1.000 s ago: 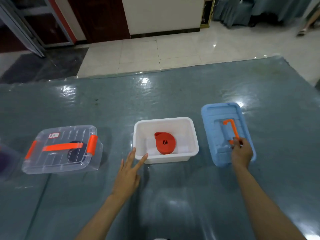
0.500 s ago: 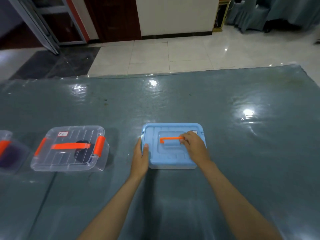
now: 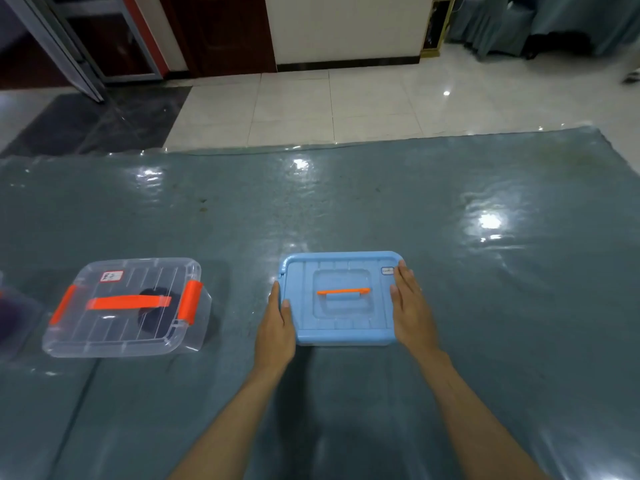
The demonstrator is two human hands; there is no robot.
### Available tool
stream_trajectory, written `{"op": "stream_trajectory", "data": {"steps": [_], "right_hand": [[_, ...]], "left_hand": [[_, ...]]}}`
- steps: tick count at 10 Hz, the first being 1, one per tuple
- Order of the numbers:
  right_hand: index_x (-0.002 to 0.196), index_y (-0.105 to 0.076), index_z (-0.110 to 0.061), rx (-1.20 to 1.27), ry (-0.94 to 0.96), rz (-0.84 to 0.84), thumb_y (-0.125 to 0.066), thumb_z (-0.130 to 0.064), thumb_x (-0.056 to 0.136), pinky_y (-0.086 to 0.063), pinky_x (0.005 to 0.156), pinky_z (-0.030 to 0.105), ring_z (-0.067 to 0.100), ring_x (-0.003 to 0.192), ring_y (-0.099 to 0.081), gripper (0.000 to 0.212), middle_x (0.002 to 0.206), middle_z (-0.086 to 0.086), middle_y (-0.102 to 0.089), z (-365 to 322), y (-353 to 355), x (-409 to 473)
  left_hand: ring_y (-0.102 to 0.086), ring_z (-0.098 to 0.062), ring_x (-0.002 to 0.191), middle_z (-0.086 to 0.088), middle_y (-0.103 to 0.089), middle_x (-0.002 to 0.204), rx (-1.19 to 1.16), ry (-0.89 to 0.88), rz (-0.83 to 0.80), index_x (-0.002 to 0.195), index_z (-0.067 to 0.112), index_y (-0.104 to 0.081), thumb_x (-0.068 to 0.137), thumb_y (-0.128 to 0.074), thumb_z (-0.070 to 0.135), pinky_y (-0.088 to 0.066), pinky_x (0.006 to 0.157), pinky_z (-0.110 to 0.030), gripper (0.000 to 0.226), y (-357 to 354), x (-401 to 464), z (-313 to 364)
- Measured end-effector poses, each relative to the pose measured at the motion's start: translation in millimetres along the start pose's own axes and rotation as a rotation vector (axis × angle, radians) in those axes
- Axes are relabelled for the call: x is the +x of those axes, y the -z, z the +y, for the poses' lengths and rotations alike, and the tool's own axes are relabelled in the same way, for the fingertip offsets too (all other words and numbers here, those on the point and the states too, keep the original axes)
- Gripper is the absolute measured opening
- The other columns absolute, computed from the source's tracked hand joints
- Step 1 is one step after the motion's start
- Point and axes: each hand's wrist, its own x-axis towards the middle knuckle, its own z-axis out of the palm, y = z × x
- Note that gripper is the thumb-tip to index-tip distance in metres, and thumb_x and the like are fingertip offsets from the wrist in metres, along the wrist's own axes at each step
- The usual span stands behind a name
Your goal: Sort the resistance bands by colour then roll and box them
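Observation:
A blue lid (image 3: 341, 322) with an orange handle (image 3: 343, 291) sits on top of the white box, whose contents it hides. My left hand (image 3: 275, 332) lies against the lid's left edge, thumb on top and fingers straight along the side. On the lid's right edge rests my right hand (image 3: 410, 310), flat with straight fingers. To the left stands a clear box (image 3: 117, 337) with orange latches, its lid on, holding a dark rolled band (image 3: 152, 315).
At the far left edge is part of another clear box (image 3: 14, 317) with something purple inside. A glossy grey-blue cover (image 3: 485, 306) spreads over the table. Its far edge meets a tiled floor.
The blue lid went from beside the white box onto it, covering the red rolled band. My right hand let go of the orange handle and now lies on the lid's right edge.

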Motion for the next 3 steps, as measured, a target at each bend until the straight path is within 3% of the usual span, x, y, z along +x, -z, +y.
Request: {"op": "stream_trajectory", "data": {"steps": [2, 3], "right_hand": [[0.164, -0.028, -0.019, -0.230, -0.030, -0.151, -0.041, -0.027, 0.114, -0.015, 0.129, 0.051, 0.021, 0.163, -0.010, 0.053, 0.175, -0.005, -0.010, -13.0, 12.9, 5.0], [0.154, -0.048, -0.009, -0.328, 0.048, -0.116, -0.058, -0.022, 0.108, -0.020, 0.127, 0.043, 0.032, 0.161, -0.019, 0.050, 0.173, 0.014, -0.018, -35.0, 30.1, 7.7]], "left_hand": [[-0.036, -0.027, 0.155, 0.000, -0.028, 0.173, 0.157, -0.015, -0.169, 0.168, 0.024, -0.015, 0.110, -0.039, 0.051, -0.030, 0.125, -0.042, 0.069, 19.9, 5.9, 6.9], [-0.035, -0.028, 0.155, -0.003, -0.028, 0.173, 0.259, -0.099, -0.184, 0.168, 0.023, -0.017, 0.110, -0.042, 0.051, -0.032, 0.125, -0.047, 0.070, 45.6, 4.0, 7.3]]}}
